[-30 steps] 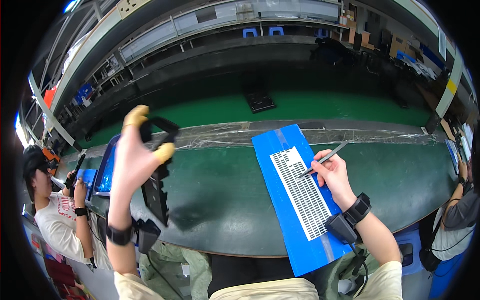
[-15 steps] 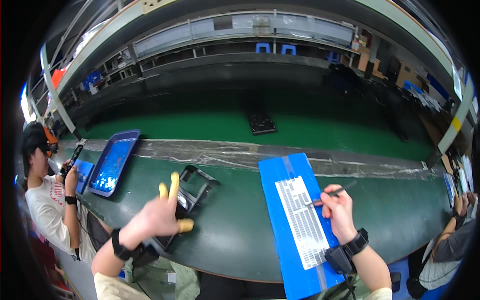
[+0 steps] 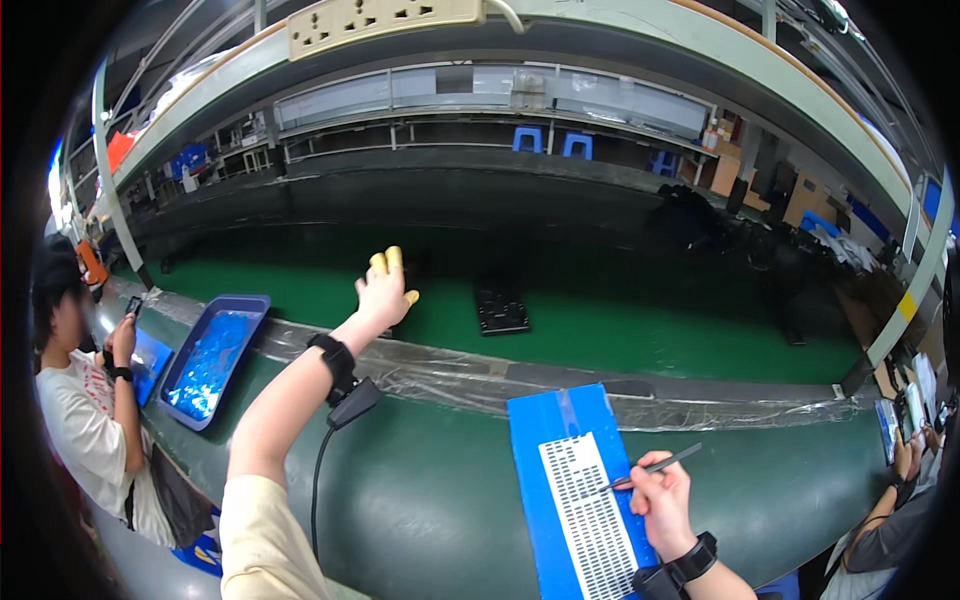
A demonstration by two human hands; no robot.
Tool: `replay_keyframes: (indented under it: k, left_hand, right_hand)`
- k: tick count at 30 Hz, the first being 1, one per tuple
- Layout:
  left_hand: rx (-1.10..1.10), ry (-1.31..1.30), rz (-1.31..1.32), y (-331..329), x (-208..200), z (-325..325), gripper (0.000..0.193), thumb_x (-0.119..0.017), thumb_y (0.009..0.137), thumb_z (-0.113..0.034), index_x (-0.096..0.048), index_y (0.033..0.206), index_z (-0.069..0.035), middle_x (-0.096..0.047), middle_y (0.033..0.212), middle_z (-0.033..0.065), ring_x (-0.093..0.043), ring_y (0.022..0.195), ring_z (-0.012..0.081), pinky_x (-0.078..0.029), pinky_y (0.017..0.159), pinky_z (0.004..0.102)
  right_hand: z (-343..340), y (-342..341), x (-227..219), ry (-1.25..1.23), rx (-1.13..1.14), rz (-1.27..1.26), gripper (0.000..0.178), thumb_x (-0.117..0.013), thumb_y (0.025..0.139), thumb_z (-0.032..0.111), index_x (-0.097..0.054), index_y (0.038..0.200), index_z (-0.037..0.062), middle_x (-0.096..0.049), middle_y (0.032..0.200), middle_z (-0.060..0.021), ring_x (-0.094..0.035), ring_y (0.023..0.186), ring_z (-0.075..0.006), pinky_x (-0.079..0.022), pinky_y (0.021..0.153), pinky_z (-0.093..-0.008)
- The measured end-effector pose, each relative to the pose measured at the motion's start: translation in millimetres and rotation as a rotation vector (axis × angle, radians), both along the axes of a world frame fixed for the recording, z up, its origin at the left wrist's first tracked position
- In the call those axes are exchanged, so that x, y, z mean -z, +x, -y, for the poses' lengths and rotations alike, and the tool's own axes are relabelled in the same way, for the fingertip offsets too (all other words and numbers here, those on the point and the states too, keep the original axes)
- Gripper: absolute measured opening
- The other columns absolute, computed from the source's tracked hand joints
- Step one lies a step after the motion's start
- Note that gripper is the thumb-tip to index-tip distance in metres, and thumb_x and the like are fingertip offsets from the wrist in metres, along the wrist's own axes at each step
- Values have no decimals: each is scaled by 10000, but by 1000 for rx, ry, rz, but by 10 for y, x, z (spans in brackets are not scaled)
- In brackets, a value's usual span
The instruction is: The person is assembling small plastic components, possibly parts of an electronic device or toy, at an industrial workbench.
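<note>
My left hand (image 3: 384,297) is stretched out over the green belt, with yellow finger cots on its fingers and thumb. The fingers are apart, and nothing shows between them. Something dark lies partly hidden behind the hand; its kind cannot be made out. In my right hand (image 3: 664,505) is a pair of slim dark tweezers (image 3: 668,463), held like a pen. Their tip is at a white sheet of small dark labels (image 3: 583,505). The sheet lies on a blue board (image 3: 535,420), and my right hand is at the board's right edge.
A black rectangular part (image 3: 501,311) lies on the green belt (image 3: 620,330). At the left, a dark blue tray (image 3: 262,312) holds shiny blue pieces. One person (image 3: 85,400) works at the left, another (image 3: 885,520) at the right. A power strip (image 3: 385,22) hangs overhead.
My left hand has moved forward from the bench to over the belt. The black frame beside it is gone from the bench. My right hand keeps the tweezers at the sheet. The view has tilted up.
</note>
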State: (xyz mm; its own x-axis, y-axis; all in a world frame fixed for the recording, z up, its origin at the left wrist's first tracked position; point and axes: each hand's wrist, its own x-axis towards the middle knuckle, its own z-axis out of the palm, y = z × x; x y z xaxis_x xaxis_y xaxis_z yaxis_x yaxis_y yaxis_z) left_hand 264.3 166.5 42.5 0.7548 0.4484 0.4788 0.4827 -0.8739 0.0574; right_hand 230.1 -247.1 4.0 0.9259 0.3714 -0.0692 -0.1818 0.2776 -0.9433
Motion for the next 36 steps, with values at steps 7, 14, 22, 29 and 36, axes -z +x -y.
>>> replay_keyframes:
  k: [7,14,22,29,36]
  left_hand:
    - [469,299,-245,1097,136,20,620,-453,597,39,-278,1188,-29,-362,1176,120,-222,1168,199,-170,958,395]
    - [604,455,-324,981,111,-178,685,-557,580,-4,-245,1187,-60,-555,760,100,-539,776,222,-310,893,319]
    - [685,470,164,-544,-633,629,246,-560,596,-63,-460,819,-84,-453,640,48,-471,630,215,-392,563,309]
    - [713,-117,61,-1550,-460,1694,192,-568,658,-104,-472,819,-62,-503,690,70,-511,643,233,-421,563,315]
    - [836,-85,-109,-2001,96,2430,240,-511,715,-160,-423,893,-24,-456,662,73,-492,580,202,-426,456,293]
  right_hand:
    - [34,40,-70,-20,45,-58,140,-502,720,-31,-421,817,29,-462,479,-40,-346,340,-56,-278,331,-190]
    - [51,44,-84,-24,0,-48,114,-460,739,-13,-415,825,47,-474,533,-60,-319,338,-54,-286,328,-202]
    - [75,51,1,-5,-10,52,99,-478,743,32,-423,819,64,-438,545,-18,-379,377,-64,-315,360,-185]
    - [132,-6,-295,124,126,86,109,-499,753,80,-434,839,70,-483,546,-37,-307,354,-30,-255,358,-175]
    - [-65,-329,-456,149,-16,63,120,-510,739,58,-439,835,68,-543,623,-98,-302,354,-30,-245,352,-176]
